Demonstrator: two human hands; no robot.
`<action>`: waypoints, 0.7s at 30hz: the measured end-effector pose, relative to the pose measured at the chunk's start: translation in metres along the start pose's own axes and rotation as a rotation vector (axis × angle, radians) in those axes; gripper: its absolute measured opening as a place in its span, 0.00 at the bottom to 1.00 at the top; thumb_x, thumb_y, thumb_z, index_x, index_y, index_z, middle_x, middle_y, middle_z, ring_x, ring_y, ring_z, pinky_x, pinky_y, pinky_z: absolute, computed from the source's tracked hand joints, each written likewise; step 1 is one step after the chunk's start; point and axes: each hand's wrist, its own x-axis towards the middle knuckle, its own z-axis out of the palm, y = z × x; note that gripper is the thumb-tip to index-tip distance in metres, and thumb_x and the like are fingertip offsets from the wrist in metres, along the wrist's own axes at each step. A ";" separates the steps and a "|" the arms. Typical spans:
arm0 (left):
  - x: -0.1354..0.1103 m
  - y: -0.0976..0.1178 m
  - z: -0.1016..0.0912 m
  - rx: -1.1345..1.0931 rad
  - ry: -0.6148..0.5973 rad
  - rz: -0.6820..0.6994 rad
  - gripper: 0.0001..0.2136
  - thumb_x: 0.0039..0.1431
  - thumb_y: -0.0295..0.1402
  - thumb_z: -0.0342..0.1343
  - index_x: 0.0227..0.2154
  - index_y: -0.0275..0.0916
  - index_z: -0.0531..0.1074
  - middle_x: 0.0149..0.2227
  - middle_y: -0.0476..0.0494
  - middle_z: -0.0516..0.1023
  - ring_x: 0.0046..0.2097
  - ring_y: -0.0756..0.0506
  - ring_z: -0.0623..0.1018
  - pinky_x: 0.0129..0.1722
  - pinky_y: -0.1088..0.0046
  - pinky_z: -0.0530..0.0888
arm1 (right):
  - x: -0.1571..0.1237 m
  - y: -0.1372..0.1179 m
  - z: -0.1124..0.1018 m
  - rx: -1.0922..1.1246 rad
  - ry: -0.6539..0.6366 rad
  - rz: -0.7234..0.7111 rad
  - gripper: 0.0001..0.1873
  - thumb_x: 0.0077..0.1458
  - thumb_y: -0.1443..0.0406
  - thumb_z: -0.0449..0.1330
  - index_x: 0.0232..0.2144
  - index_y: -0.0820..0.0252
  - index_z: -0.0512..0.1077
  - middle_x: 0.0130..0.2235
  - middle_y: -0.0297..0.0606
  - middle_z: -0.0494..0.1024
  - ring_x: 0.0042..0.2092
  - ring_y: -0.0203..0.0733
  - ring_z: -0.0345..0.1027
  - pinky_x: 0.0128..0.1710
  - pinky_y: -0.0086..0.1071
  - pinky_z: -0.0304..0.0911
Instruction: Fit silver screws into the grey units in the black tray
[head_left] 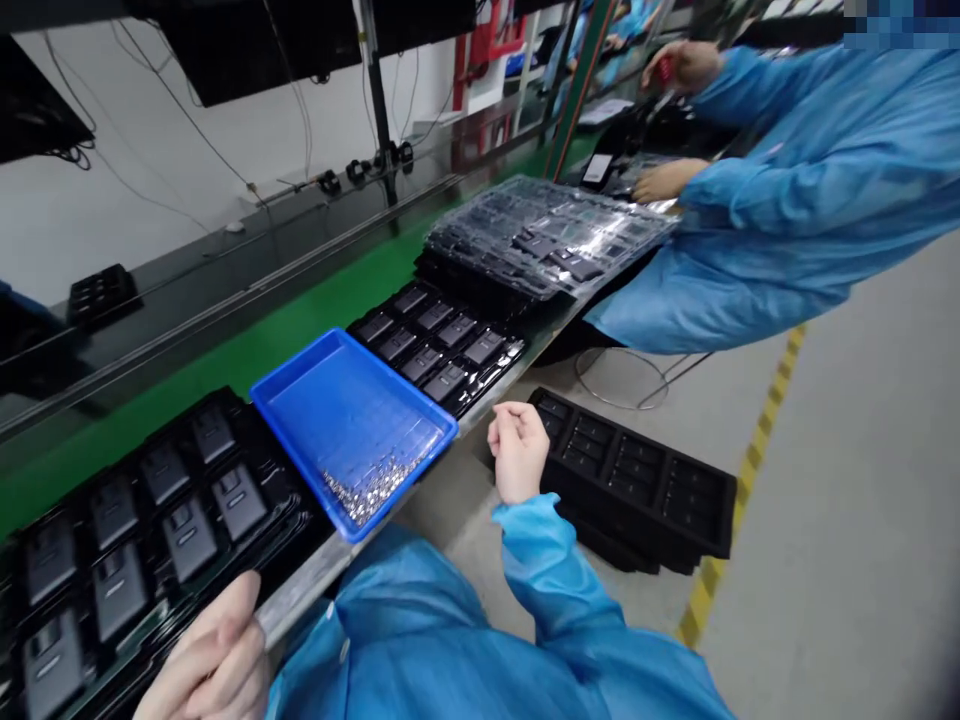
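Head view: right hand (pixel 517 450), fingers curled together holding nothing visible, hovers just off the tabletop edge near the blue screw tray (pixel 345 420); left hand (pixel 210 660), fingers loosely curled, touches the black phone tray (pixel 135 530).

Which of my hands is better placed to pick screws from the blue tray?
Probably the right hand: it hovers, loosely closed, just off the table edge beside the blue tray, close to the screws heaped in its near corner. The left hand sits lower, by the black tray.
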 end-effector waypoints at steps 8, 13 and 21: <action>-0.013 0.049 0.008 -0.745 0.089 -0.084 0.12 0.58 0.22 0.43 0.30 0.43 0.68 0.17 0.52 0.63 0.16 0.56 0.58 0.12 0.81 0.50 | -0.103 -0.030 0.044 0.067 -0.199 -0.192 0.12 0.66 0.58 0.56 0.38 0.64 0.66 0.22 0.31 0.64 0.21 0.29 0.55 0.20 0.24 0.51; -0.006 0.047 -0.020 -1.193 -0.019 0.045 0.17 0.53 0.19 0.38 0.33 0.43 0.69 0.20 0.52 0.68 0.17 0.55 0.56 0.13 0.80 0.52 | -0.117 -0.042 0.070 0.016 -0.344 -0.286 0.10 0.68 0.61 0.55 0.39 0.64 0.67 0.22 0.30 0.65 0.22 0.29 0.58 0.21 0.23 0.55; -0.007 0.029 -0.066 -1.398 0.031 0.136 0.17 0.51 0.14 0.39 0.36 0.32 0.70 0.25 0.53 0.69 0.16 0.63 0.42 0.13 0.89 0.38 | -0.145 -0.030 0.110 0.027 -0.526 -0.307 0.08 0.67 0.63 0.59 0.39 0.65 0.68 0.22 0.30 0.65 0.21 0.29 0.58 0.19 0.26 0.52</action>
